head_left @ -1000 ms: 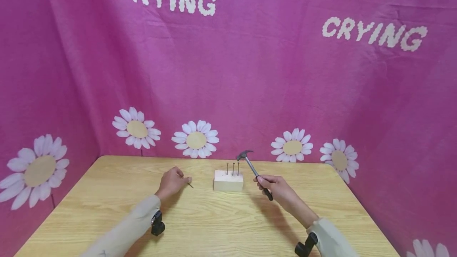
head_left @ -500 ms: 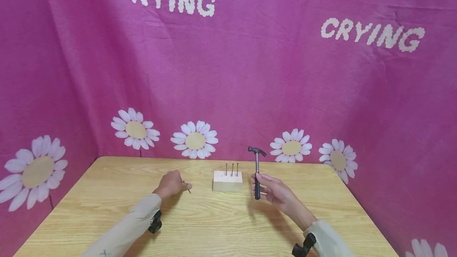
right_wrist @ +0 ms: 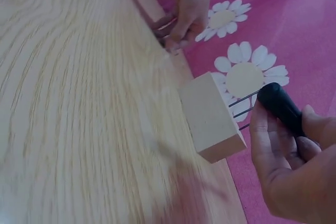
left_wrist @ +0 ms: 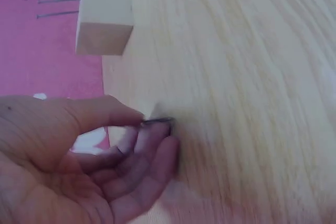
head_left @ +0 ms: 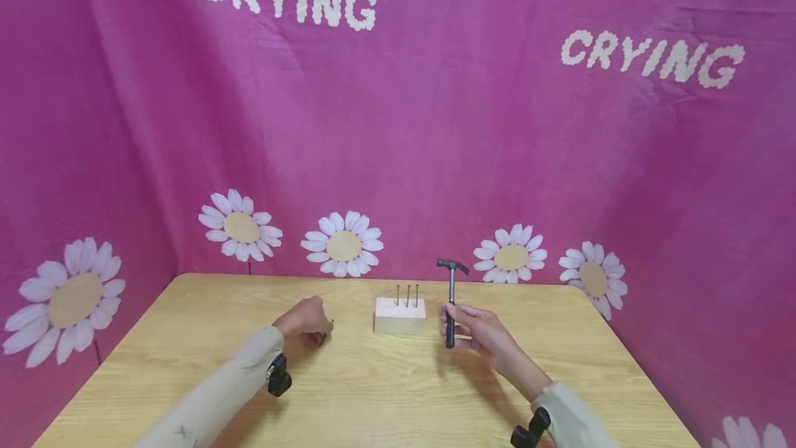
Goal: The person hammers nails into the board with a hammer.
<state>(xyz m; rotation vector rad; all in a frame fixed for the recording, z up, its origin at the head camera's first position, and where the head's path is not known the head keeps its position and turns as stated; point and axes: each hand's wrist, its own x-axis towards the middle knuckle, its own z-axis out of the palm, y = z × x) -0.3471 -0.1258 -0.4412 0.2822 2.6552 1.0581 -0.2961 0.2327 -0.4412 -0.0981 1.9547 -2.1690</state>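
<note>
My left hand [head_left: 309, 318] is low over the table, left of a pale wooden block [head_left: 400, 316]. Its thumb and fingers pinch a thin dark nail [left_wrist: 157, 121], partly covered by the fingertips. In the left wrist view the fingers curl close to the tabletop. Three upright nails [head_left: 408, 295] stand in a row in the block's top. To the right of the block, my right hand [head_left: 481, 334] grips a claw hammer [head_left: 451, 289] by its black handle. The hammer is upright, head at the top, claw pointing right.
A light wood-grain table [head_left: 361, 393] lies under everything. Behind it and along both sides hangs a pink cloth [head_left: 423, 144] with daisies and white lettering. Small black cameras [head_left: 279, 375] are strapped at both sleeves.
The hammer has swung from leaning left to upright, its claw now on the right. My left hand has turned, fingertips downward, and the nail in it has tipped from slanting to more upright.
</note>
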